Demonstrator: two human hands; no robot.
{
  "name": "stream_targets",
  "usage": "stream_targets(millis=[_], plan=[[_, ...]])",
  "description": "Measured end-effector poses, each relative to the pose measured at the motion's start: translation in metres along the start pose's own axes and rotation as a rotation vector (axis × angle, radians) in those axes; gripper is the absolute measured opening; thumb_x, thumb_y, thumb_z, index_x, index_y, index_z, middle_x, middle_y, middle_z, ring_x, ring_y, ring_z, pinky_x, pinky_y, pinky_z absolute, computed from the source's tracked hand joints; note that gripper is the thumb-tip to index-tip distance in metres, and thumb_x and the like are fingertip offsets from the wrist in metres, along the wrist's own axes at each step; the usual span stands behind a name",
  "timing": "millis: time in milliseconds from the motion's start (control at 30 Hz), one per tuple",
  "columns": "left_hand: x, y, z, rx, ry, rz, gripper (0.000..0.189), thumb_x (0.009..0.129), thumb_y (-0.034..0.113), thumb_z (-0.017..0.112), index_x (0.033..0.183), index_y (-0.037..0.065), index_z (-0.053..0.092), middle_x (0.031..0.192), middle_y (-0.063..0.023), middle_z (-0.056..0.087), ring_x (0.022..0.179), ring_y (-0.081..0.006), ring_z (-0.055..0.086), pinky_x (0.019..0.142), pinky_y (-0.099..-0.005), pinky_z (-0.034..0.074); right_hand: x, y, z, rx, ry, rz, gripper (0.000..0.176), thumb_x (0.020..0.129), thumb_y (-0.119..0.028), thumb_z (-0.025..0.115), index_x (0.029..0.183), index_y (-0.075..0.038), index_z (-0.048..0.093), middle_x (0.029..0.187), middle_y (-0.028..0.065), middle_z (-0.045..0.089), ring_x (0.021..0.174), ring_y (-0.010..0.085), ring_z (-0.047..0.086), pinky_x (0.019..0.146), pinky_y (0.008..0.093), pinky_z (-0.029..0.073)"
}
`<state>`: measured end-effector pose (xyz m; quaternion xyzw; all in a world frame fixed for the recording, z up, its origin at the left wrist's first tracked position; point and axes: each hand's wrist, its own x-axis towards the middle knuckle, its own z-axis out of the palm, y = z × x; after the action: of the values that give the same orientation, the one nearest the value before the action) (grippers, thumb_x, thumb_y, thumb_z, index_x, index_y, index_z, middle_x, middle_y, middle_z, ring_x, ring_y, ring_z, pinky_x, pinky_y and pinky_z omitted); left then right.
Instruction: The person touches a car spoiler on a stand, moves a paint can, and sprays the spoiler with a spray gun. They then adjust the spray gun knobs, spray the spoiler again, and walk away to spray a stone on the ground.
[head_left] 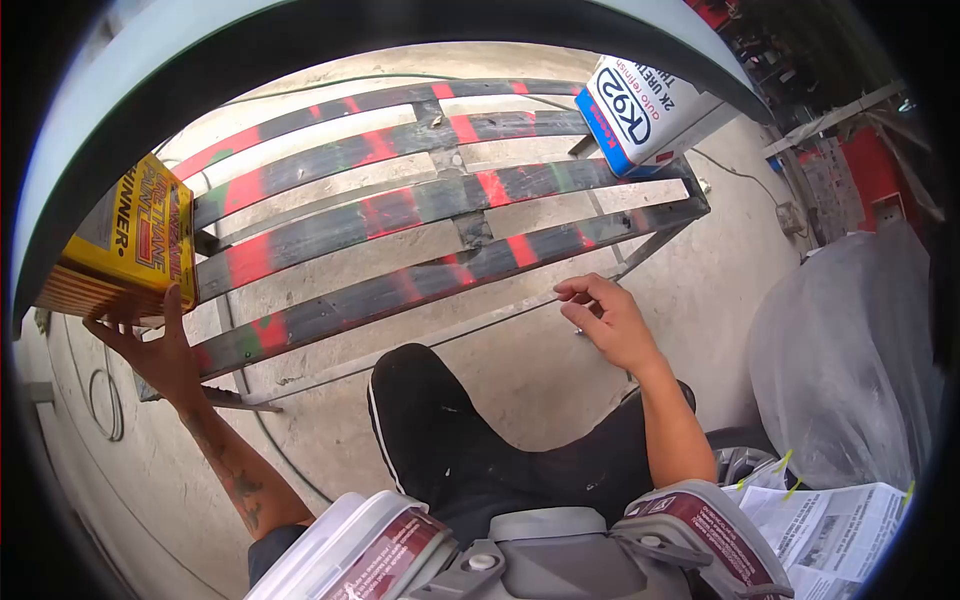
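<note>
At the left end of the slatted metal bench (330,230), a yellow thinner can (165,225) stands with its label partly in view. My left hand (165,355) grips its near lower corner, thumb against the label face and fingers spread along the striped side; part of the fingers is hidden. Nothing shows in my right hand (610,320), which hovers above my knee just in front of the bench, fingers loosely bent and the thumb a little apart. A white and blue K92 thinner can (640,120) rests on the bench's right end.
Red, green and black paint patches mark the slats. Clear plastic sheeting (840,350) bulges at the right, above printed papers (820,535). A hose (270,440) runs over the concrete floor. A respirator (550,550) fills the bottom edge; a curved dark rim (400,25) crosses the top.
</note>
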<state>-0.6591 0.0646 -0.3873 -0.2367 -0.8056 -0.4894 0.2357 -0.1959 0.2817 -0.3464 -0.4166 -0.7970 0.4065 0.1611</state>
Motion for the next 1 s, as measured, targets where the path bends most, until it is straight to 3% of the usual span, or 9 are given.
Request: stream_targets(millis=[200,367,533,600,733,833,867,900,1000], plan=[[0.002,0.005,-0.003,-0.086,-0.074,0.005,0.109,0.078,0.032,0.086,0.155,0.001,0.014,0.147,-0.0216,0.042,0.133,-0.0289,0.047,0.111,-0.041,0.042,-0.044,0.046,-0.044,0.031,0.036,0.1,0.033,0.091,-0.014,0.066,0.123,-0.005,0.065,0.109,0.008,0.068,0.091,0.0156,0.064,0.075,0.0301,0.052],[-0.004,-0.005,-0.011,0.237,0.005,-0.014,0.115,0.082,0.051,0.077,0.155,-0.005,0.007,0.156,-0.0235,0.032,0.144,-0.0331,0.036,0.116,-0.0407,0.035,-0.116,0.251,-0.04,0.168,0.75,0.364,0.038,0.093,-0.017,0.068,0.128,-0.003,0.06,0.111,0.0097,0.066,0.092,0.015,0.062,0.082,0.0289,0.051],[-0.042,0.005,-0.053,0.339,0.072,0.402,0.08,0.091,0.042,0.071,0.146,-0.005,0.036,0.137,-0.0218,0.049,0.127,-0.0332,0.051,0.107,-0.0426,0.042,-0.188,0.419,0.015,0.053,0.835,0.851,0.066,0.085,-0.025,0.077,0.14,-0.005,0.047,0.131,0.0182,0.055,0.112,0.0267,0.058,0.093,0.0376,0.049],[-0.076,-0.004,-0.072,0.463,-0.018,0.487,0.057,0.095,0.037,0.068,0.135,-0.001,0.052,0.122,-0.0173,0.056,0.103,-0.0276,0.054,0.091,-0.0405,0.045,-0.184,0.468,0.047,-0.217,0.794,0.83,0.075,0.081,-0.026,0.079,0.144,-0.006,0.043,0.135,0.0196,0.052,0.12,0.0331,0.053,0.099,0.0412,0.046],[-0.174,0.061,-0.08,0.394,-0.643,0.23,0.044,0.098,0.029,0.063,0.133,0.003,0.055,0.121,-0.0146,0.057,0.099,-0.0262,0.053,0.088,-0.0416,0.043,-0.146,0.475,0.04,-0.462,0.655,0.948,0.085,0.076,-0.024,0.082,0.147,-0.008,0.037,0.142,0.019,0.048,0.131,0.0404,0.045,0.106,0.046,0.042],[-0.234,0.006,-0.08,0.457,-1.028,-0.279,0.069,0.096,0.026,0.065,0.153,0.008,0.031,0.148,-0.0214,0.042,0.128,-0.0345,0.049,0.105,-0.0453,0.04,-0.111,0.536,0.025,-0.23,0.496,0.844,0.084,0.071,-0.016,0.08,0.145,-0.007,0.041,0.138,0.0196,0.054,0.127,0.0373,0.052,0.106,0.0436,0.043],[-0.256,-0.003,-0.08,0.135,-1.17,-0.452,0.079,0.094,0.025,0.067,0.157,0.008,0.023,0.157,-0.0225,0.031,0.142,-0.0366,0.037,0.112,-0.0454,0.036,-0.103,0.551,0.022,-0.15,0.431,0.85,0.082,0.07,-0.015,0.08,0.143,-0.007,0.044,0.136,0.0193,0.057,0.124,0.0343,0.056,0.105,0.0416,0.045],[-0.267,-0.008,-0.08,0.35,-1.169,-0.059,0.08,0.092,0.023,0.069,0.155,0.003,0.024,0.156,-0.0246,0.033,0.143,-0.0363,0.037,0.113,-0.0428,0.036,-0.099,0.559,0.017,-0.122,0.438,0.816,0.07,0.066,-0.015,0.083,0.132,-0.007,0.058,0.121,0.0174,0.067,0.11,0.0315,0.066,0.096,0.0399,0.05],[-0.247,0.057,-0.061,0.41,-1.29,-0.36,0.081,0.091,0.024,0.07,0.153,-0.003,0.025,0.148,-0.0284,0.043,0.138,-0.0366,0.045,0.111,-0.04,0.039,-0.099,0.561,0.0,-0.012,0.31,0.786,0.041,0.065,-0.012,0.085,0.104,-0.006,0.074,0.094,0.0152,0.074,0.09,0.0296,0.071,0.08,0.0385,0.054]])
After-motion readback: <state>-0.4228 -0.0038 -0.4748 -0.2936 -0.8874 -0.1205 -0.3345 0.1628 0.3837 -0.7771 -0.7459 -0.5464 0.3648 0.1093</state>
